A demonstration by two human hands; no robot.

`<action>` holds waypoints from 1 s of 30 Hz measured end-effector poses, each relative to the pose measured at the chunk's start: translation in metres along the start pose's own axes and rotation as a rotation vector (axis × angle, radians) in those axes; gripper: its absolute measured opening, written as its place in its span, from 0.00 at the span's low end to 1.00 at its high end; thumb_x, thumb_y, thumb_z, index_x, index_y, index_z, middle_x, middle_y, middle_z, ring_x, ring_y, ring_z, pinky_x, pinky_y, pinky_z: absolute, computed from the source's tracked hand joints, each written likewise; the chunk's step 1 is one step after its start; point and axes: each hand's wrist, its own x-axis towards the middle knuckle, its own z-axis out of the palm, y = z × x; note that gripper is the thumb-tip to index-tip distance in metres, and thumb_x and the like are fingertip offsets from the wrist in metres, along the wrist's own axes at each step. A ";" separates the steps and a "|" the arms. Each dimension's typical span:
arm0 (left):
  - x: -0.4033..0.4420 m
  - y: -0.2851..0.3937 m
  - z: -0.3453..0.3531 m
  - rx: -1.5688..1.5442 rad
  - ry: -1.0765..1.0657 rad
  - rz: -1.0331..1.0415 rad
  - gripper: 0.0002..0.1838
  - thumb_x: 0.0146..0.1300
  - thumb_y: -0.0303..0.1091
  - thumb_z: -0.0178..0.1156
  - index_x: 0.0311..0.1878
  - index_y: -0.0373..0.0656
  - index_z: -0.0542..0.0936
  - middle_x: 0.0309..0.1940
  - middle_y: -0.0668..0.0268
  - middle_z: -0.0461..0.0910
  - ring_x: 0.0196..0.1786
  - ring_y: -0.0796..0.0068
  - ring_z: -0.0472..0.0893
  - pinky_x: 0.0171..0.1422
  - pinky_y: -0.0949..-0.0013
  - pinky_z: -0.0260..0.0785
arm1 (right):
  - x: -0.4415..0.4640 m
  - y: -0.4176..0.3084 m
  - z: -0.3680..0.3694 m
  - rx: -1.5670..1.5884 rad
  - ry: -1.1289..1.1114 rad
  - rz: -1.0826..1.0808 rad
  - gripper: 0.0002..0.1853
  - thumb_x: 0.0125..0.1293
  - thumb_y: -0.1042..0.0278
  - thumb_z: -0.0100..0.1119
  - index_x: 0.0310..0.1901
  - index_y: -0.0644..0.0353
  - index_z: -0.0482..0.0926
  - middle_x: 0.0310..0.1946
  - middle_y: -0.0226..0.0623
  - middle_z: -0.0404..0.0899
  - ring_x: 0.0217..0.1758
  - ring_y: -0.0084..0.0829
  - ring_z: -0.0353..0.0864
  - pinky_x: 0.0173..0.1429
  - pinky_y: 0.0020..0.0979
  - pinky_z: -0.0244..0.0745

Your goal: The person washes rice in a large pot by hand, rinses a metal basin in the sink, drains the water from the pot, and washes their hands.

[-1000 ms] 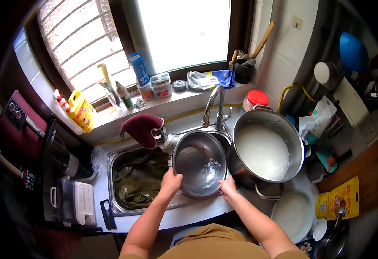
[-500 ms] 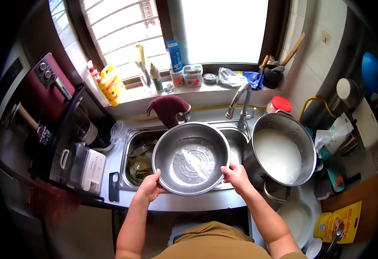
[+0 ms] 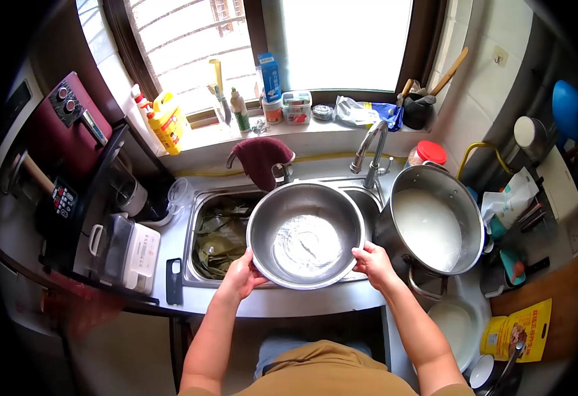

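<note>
A wide stainless steel basin (image 3: 307, 247) with a shiny, wet-looking bottom is held over the divider of the double sink (image 3: 200, 218). My left hand (image 3: 241, 277) grips its near left rim, thumb on top. On its near right rim, my right hand (image 3: 373, 264) is closed the same way. Large olive-green leaves (image 3: 217, 244) lie in the left sink bowl. The basin covers most of the right bowl. To the right of my right hand stands a big steel pot (image 3: 427, 221) with cloudy white liquid inside.
The faucet (image 3: 371, 152) curves up behind the basin, beside a maroon cloth (image 3: 261, 158). A black phone case (image 3: 174, 281) lies left on the counter. Near my right forearm are a pale bowl (image 3: 454, 330) and a yellow packet (image 3: 516, 332). Bottles and tubs line the windowsill.
Both hands have carried the basin to the right, toward the right sink bowl and the pot. More of the leaves in the left bowl now shows.
</note>
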 end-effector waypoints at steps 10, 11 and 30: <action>0.014 0.025 -0.044 0.030 -0.033 -0.100 0.21 0.66 0.42 0.34 0.48 0.35 0.67 0.43 0.55 0.70 0.46 0.63 0.72 0.53 0.57 0.65 | -0.021 -0.034 0.064 -0.210 0.055 -0.144 0.07 0.56 0.69 0.51 0.31 0.64 0.73 0.23 0.30 0.73 0.21 0.18 0.71 0.27 0.20 0.70; 0.016 0.027 -0.045 0.034 -0.057 -0.113 0.20 0.66 0.42 0.34 0.47 0.35 0.67 0.42 0.56 0.70 0.45 0.63 0.72 0.52 0.56 0.66 | -0.022 -0.033 0.066 -0.180 0.060 -0.160 0.07 0.56 0.69 0.51 0.30 0.64 0.73 0.22 0.30 0.73 0.21 0.19 0.71 0.28 0.21 0.71; 0.030 0.089 0.026 0.460 -0.391 0.368 0.20 0.59 0.30 0.49 0.56 0.44 0.66 0.36 0.72 0.74 0.35 0.84 0.72 0.37 0.76 0.68 | 0.022 0.060 0.050 0.164 0.313 0.222 0.05 0.58 0.70 0.52 0.36 0.55 0.73 0.32 0.28 0.74 0.33 0.22 0.73 0.35 0.23 0.71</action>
